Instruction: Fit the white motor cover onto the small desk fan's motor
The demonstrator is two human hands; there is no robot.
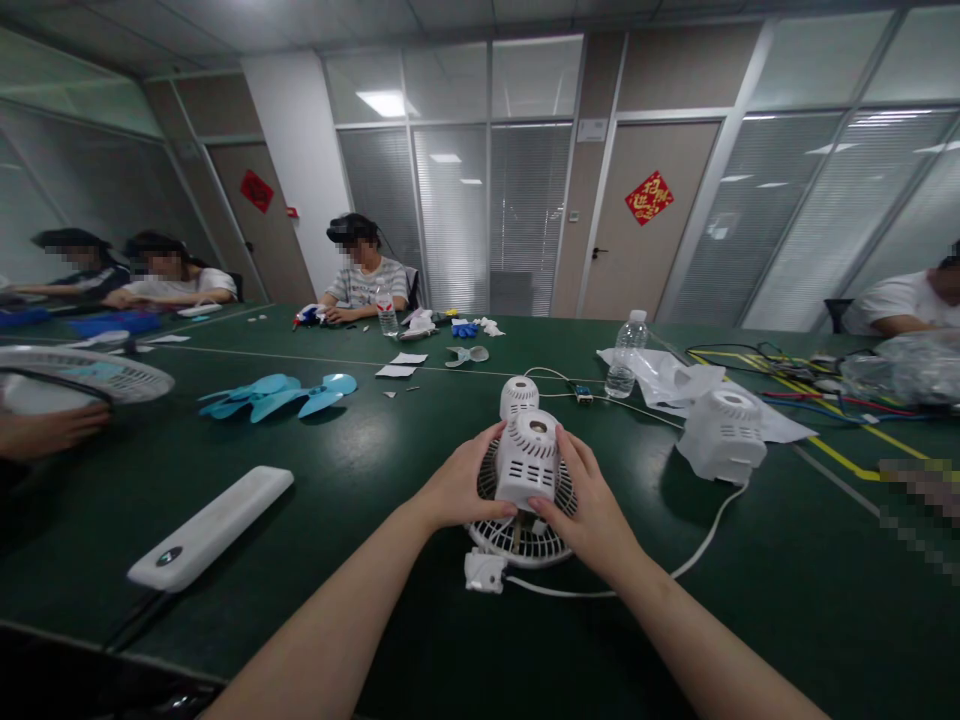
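Note:
Both hands grip a white slotted fan motor housing (pixel 527 465) from its two sides. My left hand (pixel 459 488) has its fingers along the left side and its thumb at the lower front edge. My right hand (pixel 592 500) mirrors it on the right. Under the housing lies a round white fan grille (pixel 517 552), partly hidden by the hands. A small white part (pixel 485 571) with a white cable lies at the grille's near edge. Just behind stands another white slotted housing (pixel 519 394). Whether the held housing touches the grille, I cannot tell.
Light-blue fan blades (pixel 274 396) and a white power bank (pixel 214 530) lie left. A water bottle (pixel 627 355), plastic bag (pixel 652 378) and third white housing (pixel 722 432) stand right. Another person's hand (pixel 60 432) holds a fan grille at far left. Several people sit around the table.

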